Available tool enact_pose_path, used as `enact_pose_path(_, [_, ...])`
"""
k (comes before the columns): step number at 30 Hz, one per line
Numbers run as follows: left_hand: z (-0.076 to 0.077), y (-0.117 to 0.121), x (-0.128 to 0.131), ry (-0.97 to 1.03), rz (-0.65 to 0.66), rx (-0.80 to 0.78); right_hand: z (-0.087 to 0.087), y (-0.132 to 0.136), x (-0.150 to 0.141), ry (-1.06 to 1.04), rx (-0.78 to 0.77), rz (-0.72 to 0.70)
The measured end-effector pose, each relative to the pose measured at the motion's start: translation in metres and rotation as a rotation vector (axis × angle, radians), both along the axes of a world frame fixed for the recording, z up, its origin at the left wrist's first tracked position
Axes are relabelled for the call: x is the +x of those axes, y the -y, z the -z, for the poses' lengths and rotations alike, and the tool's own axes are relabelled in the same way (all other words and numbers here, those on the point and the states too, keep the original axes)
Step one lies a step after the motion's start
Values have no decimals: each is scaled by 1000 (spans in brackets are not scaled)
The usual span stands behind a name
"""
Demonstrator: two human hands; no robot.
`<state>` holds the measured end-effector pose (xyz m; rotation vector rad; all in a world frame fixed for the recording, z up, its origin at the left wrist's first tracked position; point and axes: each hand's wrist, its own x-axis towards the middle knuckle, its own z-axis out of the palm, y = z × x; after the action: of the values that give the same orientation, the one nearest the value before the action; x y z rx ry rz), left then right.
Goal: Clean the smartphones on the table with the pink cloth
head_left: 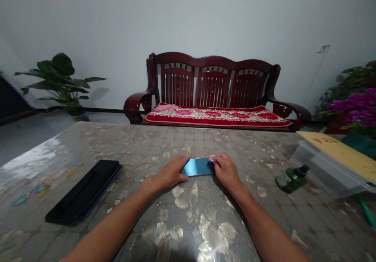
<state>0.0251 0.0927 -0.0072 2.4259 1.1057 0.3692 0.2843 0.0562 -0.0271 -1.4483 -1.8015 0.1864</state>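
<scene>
A blue, shiny, flat phone-shaped object (199,167) lies on the patterned tabletop in front of me. My left hand (173,170) grips its left end, thumb on the near edge and fingers along the far edge. At its right end is my right hand (226,170), fingers closed in a pinch. A bit of something pink (211,158) sticks out between these fingers, over the object's far right corner. Most of that pink piece is hidden, so its kind cannot be made out.
A stack of black phone-like slabs (85,191) lies left, beside coloured rubber bands (41,187). On the right stand a green spray bottle (292,178) and a clear plastic box (323,172) with a yellow sheet (340,150) on top. A wooden bench (213,84) is beyond the table.
</scene>
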Motion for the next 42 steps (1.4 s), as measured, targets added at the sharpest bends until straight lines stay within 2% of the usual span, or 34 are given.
enact_pose_path(8, [10,-4,-7,118,-38,-18,-5,4,-11,301,-40,21])
enact_pose_path(14, [13,-2,-7,161,-60,-1,-11,11,-33,366,-49,-122])
enact_pose_path(22, [7,1,-2,146,-102,-20,-13,2,-27,431,-101,42])
enact_pose_path(28, [9,0,-1,190,-121,-35,-11,5,-54,387,-47,-145])
enact_pose_path(31, [8,1,-1,179,-123,-48,-10,2,-46,367,-45,-128])
enact_pose_path(35, [6,1,-1,183,-119,-42,-10,-4,-18,413,-68,45])
enact_pose_path(37, [5,2,0,173,-125,-32,-10,-6,-10,429,-83,86])
enact_pose_path(42, [4,6,3,137,-151,-22,-12,-1,-27,406,-131,1])
